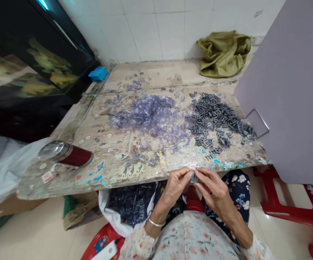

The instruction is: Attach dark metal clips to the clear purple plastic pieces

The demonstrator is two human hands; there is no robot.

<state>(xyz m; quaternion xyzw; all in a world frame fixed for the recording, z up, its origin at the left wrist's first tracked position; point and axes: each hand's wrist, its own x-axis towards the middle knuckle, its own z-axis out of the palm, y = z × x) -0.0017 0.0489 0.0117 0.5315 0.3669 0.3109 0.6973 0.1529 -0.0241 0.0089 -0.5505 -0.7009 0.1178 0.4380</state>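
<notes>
Just off the table's front edge, my left hand (175, 184) and my right hand (212, 186) meet, both closed on one small dark grey plastic part (195, 178). Fingertips cover much of it, so its exact kind does not show. On the table (96, 133), a heap of similar small grey plastic parts (213, 112) lies beyond my right hand. Left of that heap spreads a pile of clear, purplish plastic pieces (151, 112). Several grey and clear pieces (145, 159) lie nearer the front edge.
A red thermos flask (76, 155) lies on its side at the table's left. Below the edge stands a white sack (104, 206) of dark parts. An olive cloth (224, 54) lies at the back right. A grey panel (288, 94) borders the right, above a red stool (283, 209).
</notes>
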